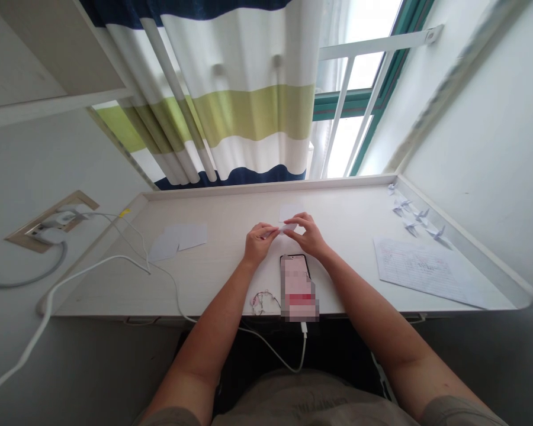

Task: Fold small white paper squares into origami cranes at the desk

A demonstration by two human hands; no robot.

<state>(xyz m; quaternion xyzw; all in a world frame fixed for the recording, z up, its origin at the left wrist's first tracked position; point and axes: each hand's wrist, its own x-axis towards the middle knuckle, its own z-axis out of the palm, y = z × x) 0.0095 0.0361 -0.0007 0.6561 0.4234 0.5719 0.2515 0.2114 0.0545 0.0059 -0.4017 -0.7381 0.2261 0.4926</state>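
Observation:
My left hand (258, 239) and my right hand (308, 234) meet above the middle of the pale desk (231, 260). Between their fingertips they pinch a small folded piece of white paper (288, 227). Both hands have their fingers closed on it. A phone (297, 285) lies flat on the desk just below my hands, with a white charging cable (288, 361) plugged into its near end. Another small white paper square (289, 211) lies on the desk just beyond my hands.
Two loose white paper sheets (177, 239) lie left of centre. A written sheet (426, 269) lies at the right, with several folded paper cranes (415, 219) behind it. A small bracelet (261, 300) sits near the front edge. A wall socket (53, 222) with cables is at the left. A striped curtain (231, 118) hangs behind.

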